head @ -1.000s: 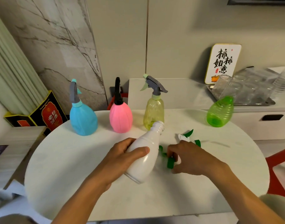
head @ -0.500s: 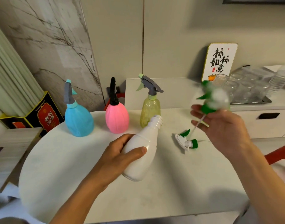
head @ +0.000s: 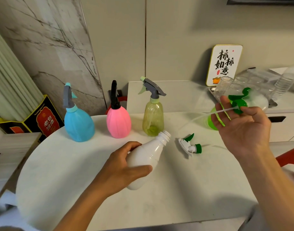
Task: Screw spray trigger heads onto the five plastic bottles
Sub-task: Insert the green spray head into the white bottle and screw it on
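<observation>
My left hand still grips the white bottle, tilted. My right hand has carried the trigger head higher and further right, fingers loosely pinching it.

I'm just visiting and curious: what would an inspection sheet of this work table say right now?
Surface: round white table, mostly bare at the front.
Job's things: blue bottle, pink bottle and yellow-green bottle stand upright with trigger heads on. White bottle is tilted and uncapped. Green bottle is partly hidden behind the right hand. A spare trigger head lies on the table.
Clutter: nothing seen on the table.
Grippers: left hand grips the white bottle; right hand holds up a blurred green-and-white trigger head with its tube.
Cables: nothing seen.
Surroundings: sign, tray of clear glasses, red-and-black box.
</observation>
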Demonstrator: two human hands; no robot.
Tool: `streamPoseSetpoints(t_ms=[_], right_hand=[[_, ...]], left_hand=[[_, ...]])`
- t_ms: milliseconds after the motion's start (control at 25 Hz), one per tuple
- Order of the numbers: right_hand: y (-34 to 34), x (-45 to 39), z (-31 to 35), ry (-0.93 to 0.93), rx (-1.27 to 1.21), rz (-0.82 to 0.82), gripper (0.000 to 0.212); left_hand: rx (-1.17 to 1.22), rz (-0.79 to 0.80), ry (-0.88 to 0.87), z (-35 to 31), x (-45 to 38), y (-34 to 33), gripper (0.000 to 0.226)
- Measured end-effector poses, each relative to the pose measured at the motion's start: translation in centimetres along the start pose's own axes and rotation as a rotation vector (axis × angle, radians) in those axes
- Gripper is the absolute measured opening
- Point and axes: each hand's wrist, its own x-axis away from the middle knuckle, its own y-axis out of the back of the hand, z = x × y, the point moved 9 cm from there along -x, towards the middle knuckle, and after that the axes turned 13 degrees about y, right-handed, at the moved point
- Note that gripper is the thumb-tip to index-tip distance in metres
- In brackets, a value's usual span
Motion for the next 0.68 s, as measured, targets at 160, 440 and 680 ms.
streamPoseSetpoints(t_ms=[160, 440, 680], right_hand=[[-0.2, 0.4, -0.9, -0.033, 0.072, 0.017, 0.023], [-0.6, 0.5, -1.3, -0.004, 0.042, 0.036, 0.023], [-0.8, 0.8, -1.4, -0.010, 0.090, 0.052, 0.020]], left_hand=[[0.000, 0.027, -0.021, -0.3, 0.2, -0.3, 0.058], [-0.055, -0.001, -0.020, 0.0, 0.1, -0.1, 0.060], [-0.053, 0.017, -0.047, -0.4, 0.2, -0.6, 0.061]])
